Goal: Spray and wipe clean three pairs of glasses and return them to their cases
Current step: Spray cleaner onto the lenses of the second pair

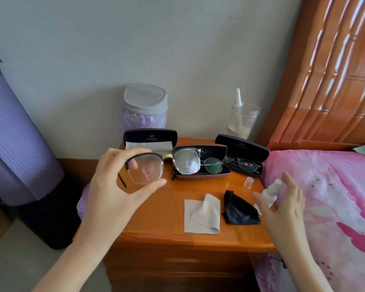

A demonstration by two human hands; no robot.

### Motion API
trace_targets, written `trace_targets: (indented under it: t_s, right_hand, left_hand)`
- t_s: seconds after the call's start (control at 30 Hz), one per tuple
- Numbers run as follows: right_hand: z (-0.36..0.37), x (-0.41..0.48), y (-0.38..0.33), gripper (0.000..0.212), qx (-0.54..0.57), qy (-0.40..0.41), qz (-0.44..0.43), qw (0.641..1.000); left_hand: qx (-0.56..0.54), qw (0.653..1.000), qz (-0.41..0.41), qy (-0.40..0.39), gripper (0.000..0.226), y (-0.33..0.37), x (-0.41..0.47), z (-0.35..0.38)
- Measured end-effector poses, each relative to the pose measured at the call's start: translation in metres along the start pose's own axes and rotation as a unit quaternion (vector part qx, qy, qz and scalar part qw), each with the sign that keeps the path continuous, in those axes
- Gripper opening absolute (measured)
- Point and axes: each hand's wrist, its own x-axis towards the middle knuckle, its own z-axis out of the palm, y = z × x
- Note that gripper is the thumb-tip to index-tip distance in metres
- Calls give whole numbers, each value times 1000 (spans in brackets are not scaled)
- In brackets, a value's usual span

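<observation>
My left hand point(110, 197) holds a pair of black half-rim glasses point(185, 163) up above the bedside table, pinching the left lens rim between thumb and fingers. Droplets cover both lenses. My right hand point(287, 216) is open at the table's right edge, its fingers spread around a small white spray bottle point(271, 189) without gripping it. Behind stand three open cases: a black case point(150, 138) with a grey cloth inside, a maroon case point(200, 175) with round glasses point(212, 165), and a black case point(240, 144) with dark-framed glasses point(243, 163).
A grey wiping cloth point(202, 216), a black cloth point(238, 209) and the clear spray cap point(248, 182) lie on the wooden table point(167, 207). A small lidded bin point(144, 108) and a clear jar point(240, 121) stand at the back. Pink bedding point(335, 197) lies right, a purple rolled mat point(15, 133) left.
</observation>
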Motion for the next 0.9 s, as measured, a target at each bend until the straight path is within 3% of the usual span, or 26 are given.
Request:
trace_targets:
  t_s: [0.1, 0.2, 0.33, 0.53, 0.73, 0.9]
  right_hand:
    - [-7, -6, -7, 72, -4, 76, -36, 996]
    - [-10, -14, -11, 51, 5, 111, -95, 989]
    - [6, -31, -9, 19, -18, -1, -178, 984]
    - [18, -29, -13, 6, -50, -68, -134, 987]
    - [49, -22, -49, 51, -187, -146, -107, 966]
    - [52, -15, -52, 45, -184, -115, -98, 971]
  left_hand:
    - [3, 1000, 1, 1, 58, -1, 0, -1]
    - [1, 1000, 0, 1, 59, -1, 0, -1]
    - [2, 1000, 0, 0, 59, 1, 0, 1]
    - [8, 1000, 0, 1, 60, -1, -1, 1]
    - [7, 1000, 0, 5, 57, 3, -1, 3]
    - [3, 1000, -3, 10, 56, 1, -1, 0]
